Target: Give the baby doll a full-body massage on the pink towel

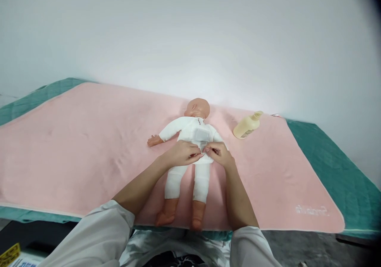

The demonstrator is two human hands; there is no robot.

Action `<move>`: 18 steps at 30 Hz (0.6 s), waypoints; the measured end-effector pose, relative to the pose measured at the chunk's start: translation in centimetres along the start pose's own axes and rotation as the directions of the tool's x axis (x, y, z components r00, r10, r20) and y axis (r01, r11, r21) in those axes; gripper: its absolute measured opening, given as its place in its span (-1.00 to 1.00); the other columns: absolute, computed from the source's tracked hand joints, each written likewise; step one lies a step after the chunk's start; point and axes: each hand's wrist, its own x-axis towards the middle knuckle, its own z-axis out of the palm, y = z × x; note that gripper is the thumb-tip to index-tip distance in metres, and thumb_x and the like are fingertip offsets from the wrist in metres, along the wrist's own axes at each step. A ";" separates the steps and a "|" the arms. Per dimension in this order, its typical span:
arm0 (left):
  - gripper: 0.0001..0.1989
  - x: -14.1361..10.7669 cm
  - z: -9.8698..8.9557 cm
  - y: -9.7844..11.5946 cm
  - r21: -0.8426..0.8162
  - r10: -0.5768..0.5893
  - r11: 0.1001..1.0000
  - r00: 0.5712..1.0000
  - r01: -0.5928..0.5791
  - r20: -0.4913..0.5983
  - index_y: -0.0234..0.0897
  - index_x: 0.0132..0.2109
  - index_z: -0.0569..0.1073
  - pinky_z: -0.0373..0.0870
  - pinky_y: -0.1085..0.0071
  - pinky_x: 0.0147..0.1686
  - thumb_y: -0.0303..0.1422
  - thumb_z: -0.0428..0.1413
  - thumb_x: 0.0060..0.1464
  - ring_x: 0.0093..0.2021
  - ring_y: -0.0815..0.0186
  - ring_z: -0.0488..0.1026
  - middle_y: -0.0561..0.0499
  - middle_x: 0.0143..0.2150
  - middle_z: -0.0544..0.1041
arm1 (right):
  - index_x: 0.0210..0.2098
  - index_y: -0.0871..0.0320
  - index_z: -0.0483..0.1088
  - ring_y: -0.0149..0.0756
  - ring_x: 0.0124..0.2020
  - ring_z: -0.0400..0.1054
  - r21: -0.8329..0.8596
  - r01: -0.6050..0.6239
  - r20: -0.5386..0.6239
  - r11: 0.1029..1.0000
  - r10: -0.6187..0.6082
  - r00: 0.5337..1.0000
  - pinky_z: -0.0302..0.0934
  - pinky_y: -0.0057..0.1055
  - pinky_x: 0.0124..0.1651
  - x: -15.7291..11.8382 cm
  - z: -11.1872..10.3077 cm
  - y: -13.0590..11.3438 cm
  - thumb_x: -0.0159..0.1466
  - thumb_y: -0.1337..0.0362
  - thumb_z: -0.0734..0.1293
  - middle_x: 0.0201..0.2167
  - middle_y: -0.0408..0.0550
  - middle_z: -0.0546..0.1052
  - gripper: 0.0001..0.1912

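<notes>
White sleeves (102, 235) fill the lower foreground, bare forearms reaching up from them. The left hand (185, 153) and right hand (219, 152) nearly meet over a doll's lower torso, each grip closed in a small pinch; what lies between the fingertips cannot be told. Just beyond them is a pale square patch (201, 135). The doll (190, 130), in white clothing, lies apparently back upward, head away from the person. Beneath is a pink mat (89, 152) on a green cover (336, 171); a cream bottle (247, 126) is to the right.

An uneven tug could crease or lift the patch, or drag the soft clothing with it. The fingers hide the patch's lower area, the doll's face is turned out of sight, and the bottle's print is too small to read.
</notes>
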 end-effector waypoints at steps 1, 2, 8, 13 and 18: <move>-0.60 0.0 0.1 0.0 -0.013 -0.006 1.000 1.000 0.006 0.022 -0.28 -0.48 0.37 0.07 0.40 -0.49 -0.24 -0.07 0.31 -0.54 0.41 0.30 0.07 -0.56 0.39 | -0.47 0.16 0.46 -0.44 -0.59 0.12 0.006 -0.006 0.028 1.000 0.006 1.000 -0.02 -0.45 -0.51 0.0 0.0 0.0 0.27 0.21 0.25 -0.60 -0.17 0.39 -0.74; -0.61 0.0 0.2 0.0 -0.029 -0.014 0.999 0.999 0.015 0.043 -0.28 -0.48 0.37 0.06 0.41 -0.50 -0.24 -0.05 0.30 -0.54 0.41 0.29 0.08 -0.55 0.39 | -0.49 0.16 0.44 -0.44 -0.58 0.10 0.004 -0.011 0.051 1.000 0.011 0.999 -0.03 -0.46 -0.51 0.0 0.1 0.0 0.26 0.25 0.25 -0.61 -0.19 0.37 -0.77; -0.75 0.3 0.6 0.1 -0.087 -0.049 0.995 0.993 0.059 0.112 -0.25 -0.38 0.45 0.12 0.41 -0.44 -0.26 0.03 0.23 -0.49 0.39 0.34 0.10 -0.49 0.44 | -0.63 0.14 0.20 -0.48 -0.58 -0.03 -0.073 -0.051 0.140 0.996 0.060 0.988 -0.13 -0.47 -0.53 0.4 0.4 0.4 0.18 0.35 0.22 -0.66 -0.26 0.13 -0.74; -0.80 0.5 1.0 0.0 -0.085 -0.063 0.994 0.988 0.075 0.141 -0.25 -0.34 0.46 0.14 0.42 -0.40 -0.24 0.08 0.19 -0.46 0.38 0.36 0.11 -0.49 0.45 | -0.65 0.13 0.10 -0.49 -0.59 -0.07 -0.075 -0.081 0.180 0.994 0.094 0.979 -0.18 -0.47 -0.54 0.6 0.6 0.4 0.15 0.37 0.22 -0.66 -0.28 0.05 -0.72; -0.80 0.4 1.0 0.0 -0.068 -0.048 0.996 0.989 0.058 0.142 -0.26 -0.32 0.46 0.13 0.43 -0.39 -0.23 0.11 0.18 -0.45 0.37 0.37 0.11 -0.48 0.45 | -0.61 0.13 0.25 -0.47 -0.59 0.02 -0.007 -0.093 0.164 0.996 0.093 0.982 -0.11 -0.48 -0.53 0.6 0.5 0.7 0.19 0.35 0.20 -0.66 -0.26 0.18 -0.76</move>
